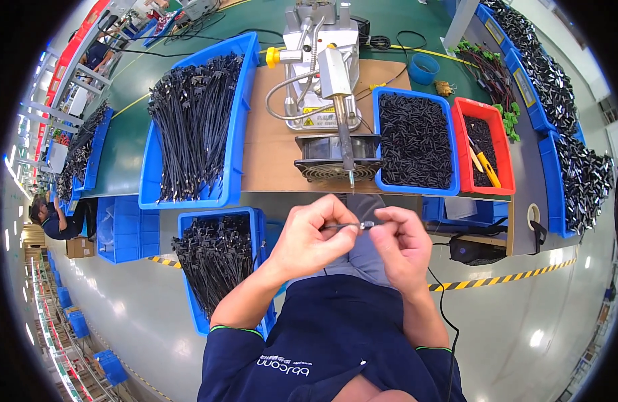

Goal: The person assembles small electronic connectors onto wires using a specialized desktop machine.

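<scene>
Near the table's front edge, my left hand (309, 234) pinches a thin black cable (336, 226) between thumb and fingers. The cable's small metal-and-black connector end (366, 225) points to the right. My right hand (404, 246) has its thumb and fingertips closed at that end; any smaller part between them is hidden. Just above my hands, the metal tip of a soldering iron (351, 175) points down from a white soldering machine (328, 114). A black fan (339, 158) stands beneath the machine, behind the iron.
Blue bins of black cables (250, 74) (259, 234) lie left on the table and below it. Right are a blue bin of small black sleeves (416, 190), a red bin (504, 144) with yellow-handled tools, and a blue cup (424, 70). A black cord (454, 328) hangs by my right arm.
</scene>
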Available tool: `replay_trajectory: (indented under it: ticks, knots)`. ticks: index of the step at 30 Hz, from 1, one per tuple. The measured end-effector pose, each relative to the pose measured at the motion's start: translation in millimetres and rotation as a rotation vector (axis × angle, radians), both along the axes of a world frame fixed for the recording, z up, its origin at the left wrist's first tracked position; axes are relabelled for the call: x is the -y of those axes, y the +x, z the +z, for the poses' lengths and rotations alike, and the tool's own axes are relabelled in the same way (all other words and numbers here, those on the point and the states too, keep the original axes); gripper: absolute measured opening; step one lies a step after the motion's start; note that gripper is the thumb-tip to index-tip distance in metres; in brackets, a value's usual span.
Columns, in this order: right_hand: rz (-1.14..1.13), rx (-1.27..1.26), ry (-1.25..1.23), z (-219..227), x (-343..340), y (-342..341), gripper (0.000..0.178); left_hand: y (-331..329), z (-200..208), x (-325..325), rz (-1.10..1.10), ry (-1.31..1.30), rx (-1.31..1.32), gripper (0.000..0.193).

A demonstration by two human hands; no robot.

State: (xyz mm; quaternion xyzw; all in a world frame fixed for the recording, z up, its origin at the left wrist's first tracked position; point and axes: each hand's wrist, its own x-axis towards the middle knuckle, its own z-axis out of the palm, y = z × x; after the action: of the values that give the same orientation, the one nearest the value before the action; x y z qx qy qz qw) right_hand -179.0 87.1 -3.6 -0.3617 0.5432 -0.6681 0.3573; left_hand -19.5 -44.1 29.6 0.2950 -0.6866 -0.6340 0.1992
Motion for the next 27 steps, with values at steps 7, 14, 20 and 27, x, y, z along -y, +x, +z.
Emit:
replay_trajectory:
  ticks: [7,14,20,27]
  knots:
    - [0.085,-0.198,0.125,3,-4,-22,0.015,15,-5,-4,-0.068,-0.362,0.120,0.011]
    - [-0.384,-0.947,0.206,7,50,-93,0.023,70,-14,-3,0.134,-0.450,0.310,0.011]
    - [-0.363,-1.014,0.363,5,81,-107,0.036,155,-37,-4,0.488,-0.541,0.543,0.015]
    - [-0.351,-1.067,0.270,-7,88,-102,0.011,272,-68,-18,0.955,-0.586,0.796,0.018]
